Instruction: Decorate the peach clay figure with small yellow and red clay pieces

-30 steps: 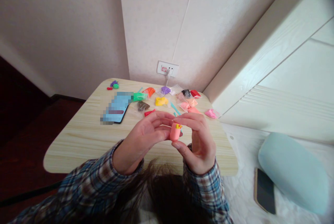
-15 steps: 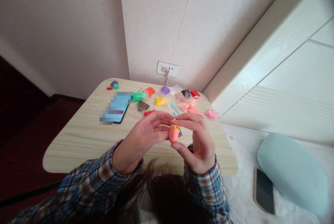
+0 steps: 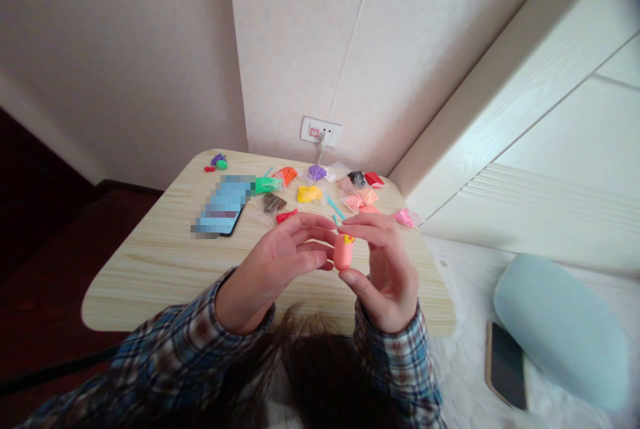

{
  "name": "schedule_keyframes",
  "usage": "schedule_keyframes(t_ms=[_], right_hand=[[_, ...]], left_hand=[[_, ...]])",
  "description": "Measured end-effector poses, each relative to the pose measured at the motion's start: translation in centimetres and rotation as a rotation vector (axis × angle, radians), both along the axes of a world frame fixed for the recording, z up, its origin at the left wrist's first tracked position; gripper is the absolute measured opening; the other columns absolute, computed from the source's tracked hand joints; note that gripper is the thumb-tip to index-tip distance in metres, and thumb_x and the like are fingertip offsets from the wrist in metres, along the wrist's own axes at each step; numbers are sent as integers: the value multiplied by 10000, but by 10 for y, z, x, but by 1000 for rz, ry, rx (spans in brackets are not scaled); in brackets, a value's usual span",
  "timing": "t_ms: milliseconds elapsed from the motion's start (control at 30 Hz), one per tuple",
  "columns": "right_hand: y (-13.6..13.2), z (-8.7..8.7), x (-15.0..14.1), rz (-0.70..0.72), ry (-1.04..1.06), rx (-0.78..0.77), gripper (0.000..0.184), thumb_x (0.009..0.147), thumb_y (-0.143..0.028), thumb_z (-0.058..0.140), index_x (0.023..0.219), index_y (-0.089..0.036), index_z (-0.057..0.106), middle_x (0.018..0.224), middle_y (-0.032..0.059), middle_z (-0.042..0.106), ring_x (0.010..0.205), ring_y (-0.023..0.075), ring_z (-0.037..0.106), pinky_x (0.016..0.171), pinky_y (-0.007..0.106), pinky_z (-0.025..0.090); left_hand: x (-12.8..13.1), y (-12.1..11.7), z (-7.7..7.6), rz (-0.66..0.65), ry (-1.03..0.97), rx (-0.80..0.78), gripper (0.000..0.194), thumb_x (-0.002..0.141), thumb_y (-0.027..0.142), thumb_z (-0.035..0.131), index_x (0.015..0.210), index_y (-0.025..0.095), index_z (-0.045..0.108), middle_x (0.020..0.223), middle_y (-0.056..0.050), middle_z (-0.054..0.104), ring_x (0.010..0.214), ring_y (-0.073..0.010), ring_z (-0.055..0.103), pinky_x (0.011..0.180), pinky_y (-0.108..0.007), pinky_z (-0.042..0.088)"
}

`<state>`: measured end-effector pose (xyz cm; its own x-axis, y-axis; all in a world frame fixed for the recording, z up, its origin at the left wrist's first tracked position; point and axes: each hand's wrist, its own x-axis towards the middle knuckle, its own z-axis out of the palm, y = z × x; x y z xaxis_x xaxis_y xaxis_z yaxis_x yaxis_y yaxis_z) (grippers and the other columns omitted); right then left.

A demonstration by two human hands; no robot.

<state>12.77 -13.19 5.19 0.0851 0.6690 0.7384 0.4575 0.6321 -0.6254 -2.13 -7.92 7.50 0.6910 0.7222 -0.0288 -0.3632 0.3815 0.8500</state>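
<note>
Between the thumb and fingers of my right hand is a small pink clay cylinder, held upright above the table. Small yellow pieces sit at its top right side. My left hand is just left of the cylinder, its fingers apart and slightly curved; its fingertips come close, and I cannot tell whether they touch it. Behind my hands lie a light blue tool, a yellow clay pack and a red clay pack.
Several bagged clay packs, among them green, purple and pink, lie along the table's back. A phone is at left, near small clay lumps. Right of the table are a pale blue cushion and another phone.
My right hand has moved slightly right, carrying the pink cylinder away from my left thumb. The left hand stays nearly where it was.
</note>
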Motion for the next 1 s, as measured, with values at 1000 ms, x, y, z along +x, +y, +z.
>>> schedule_keyframes(t_ms=[1000], right_hand=[[13,-19,0,-319,159,93,326,776,-291,600,1102,-300,588,1123,71,510,1129,280,449,823,467,456]], left_hand=[[-9,-12,14,-153,210,262,482,779,174,596,1254,195,514,1256,-113,506,953,-195,580,852,-346,484]])
